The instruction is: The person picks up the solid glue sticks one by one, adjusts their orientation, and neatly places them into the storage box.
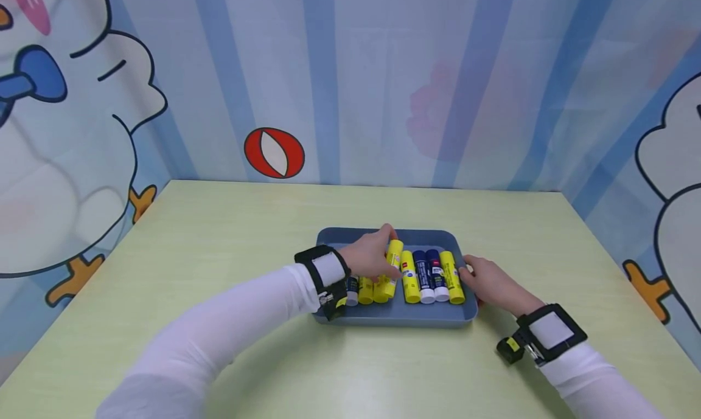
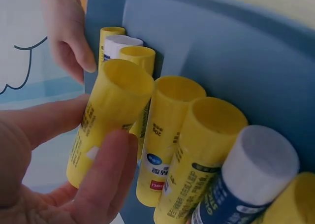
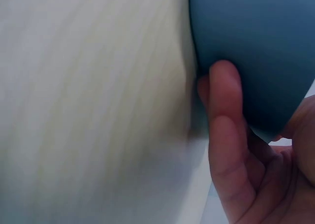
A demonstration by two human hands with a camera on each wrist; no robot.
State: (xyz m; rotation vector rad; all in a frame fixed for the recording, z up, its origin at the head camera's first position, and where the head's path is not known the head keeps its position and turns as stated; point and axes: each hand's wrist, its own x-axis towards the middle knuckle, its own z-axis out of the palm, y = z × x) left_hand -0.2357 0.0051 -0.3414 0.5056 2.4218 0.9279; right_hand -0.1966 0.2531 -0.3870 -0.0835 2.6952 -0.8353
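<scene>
My left hand [image 1: 372,255] pinches a yellow glue stick [image 2: 110,120] between thumb and fingers, lifted and tilted above its neighbours in the blue-grey tray [image 1: 394,322]. To its right in the head view lie a yellow glue stick [image 1: 410,277], two dark blue ones with white ends [image 1: 423,277], and another yellow one [image 1: 451,277]. Left of it, partly hidden by the hand, are more yellow glue sticks [image 2: 202,160] and a blue one with a white end [image 2: 263,160]. My right hand [image 1: 495,283] grips the tray's right side, fingers [image 3: 226,96] against the outer wall.
The tray rests on a pale yellow-green table [image 1: 246,224]. Behind the table hangs a striped blue cloth [image 1: 372,90] with cartoon prints. Each wrist wears a black strap with a small camera [image 1: 512,348].
</scene>
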